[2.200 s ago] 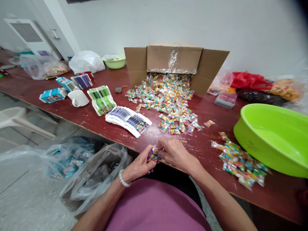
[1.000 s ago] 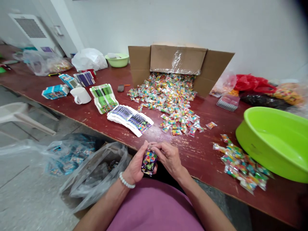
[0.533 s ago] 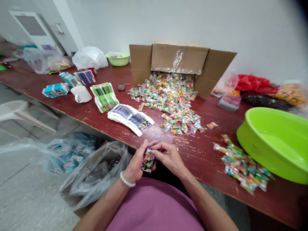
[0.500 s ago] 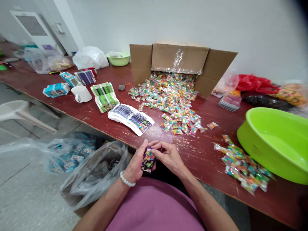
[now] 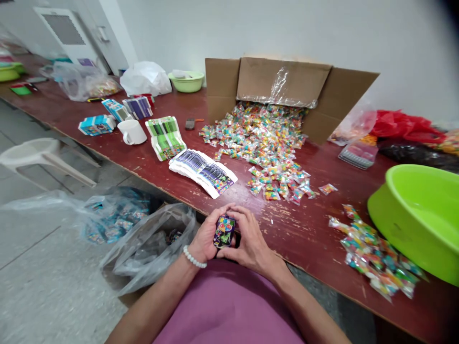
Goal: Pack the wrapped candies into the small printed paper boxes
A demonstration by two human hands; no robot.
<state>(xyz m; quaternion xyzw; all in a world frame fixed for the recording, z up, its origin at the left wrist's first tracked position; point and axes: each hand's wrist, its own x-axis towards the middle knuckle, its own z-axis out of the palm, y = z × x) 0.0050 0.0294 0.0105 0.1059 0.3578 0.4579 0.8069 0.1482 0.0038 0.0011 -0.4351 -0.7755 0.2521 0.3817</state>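
Between my hands, just off the table's front edge, is a small dark purple packet point(image 5: 224, 232) with a colourful printed front. My left hand point(image 5: 205, 235) holds it along its left side and wears a pale bead bracelet. Cupped around the packet's right side is my right hand point(image 5: 248, 239), with fingers at its top edge and the thumb by its bottom corner. A fanned stack of purple packets point(image 5: 202, 171) lies on the table ahead. Past it are a green stack point(image 5: 165, 138) and a heap of wrapped candies point(image 5: 265, 138) spilling from a cardboard box point(image 5: 283, 81).
A big lime-green basin point(image 5: 412, 220) stands at the right beside a smaller candy pile point(image 5: 376, 253). A white mug point(image 5: 132, 132) is at the left. Below the table edge sit a plastic-lined box point(image 5: 150, 253) and a bag of blue packets point(image 5: 118, 217). A white plastic stool point(image 5: 39, 153) stands left.
My right hand has gone from pinching the packet's top to cupping its right side, thumb now near the bottom. The view has shifted, so the table things appear further right.
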